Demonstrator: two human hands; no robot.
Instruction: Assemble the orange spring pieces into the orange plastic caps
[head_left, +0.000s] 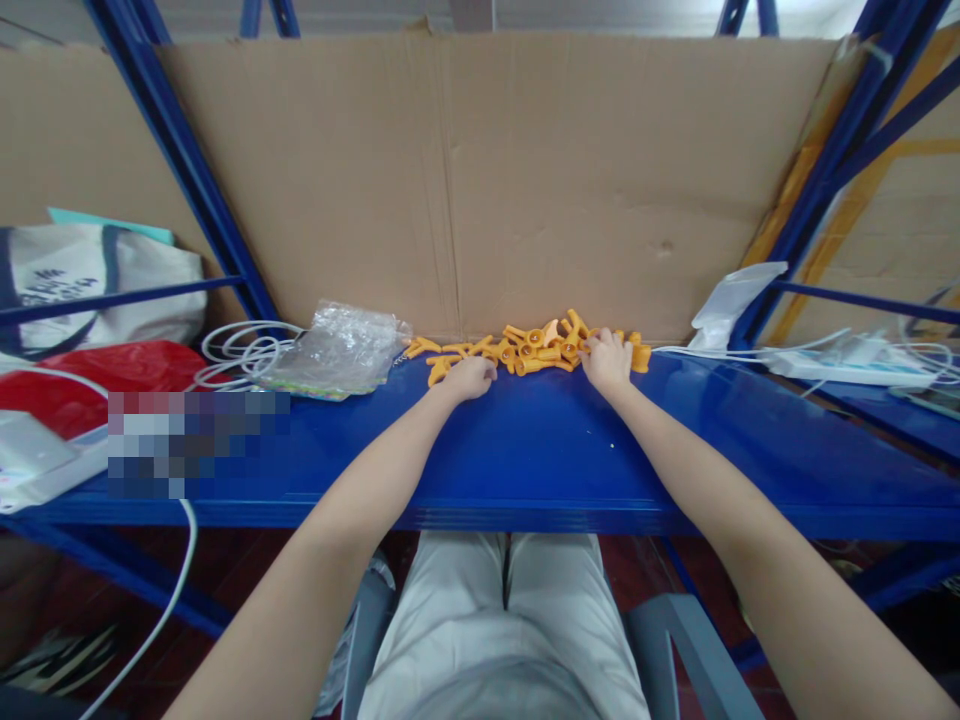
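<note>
A loose heap of small orange-yellow plastic parts (pixel 551 352) lies along the back of the blue shelf, against the cardboard. Several look like short tubes with a flared, hollow end and a thin arm. At the heap's front left rests my left hand (pixel 471 378), its fingers curled in; whether a part is inside them is hidden. One yellow part (pixel 437 371) shows just beside that wrist. Over the right end of the heap, my right hand (pixel 609 362) reaches with fingers spread, touching the parts there. Its fingertips are partly lost among them.
Left of the heap lie a clear plastic bag (pixel 349 345), coiled white cable (pixel 247 352), a red bag (pixel 142 365) and a canvas bag (pixel 142 280). A white power strip (pixel 855 368) is at right. Cardboard (pixel 525 180) closes off the back between blue posts.
</note>
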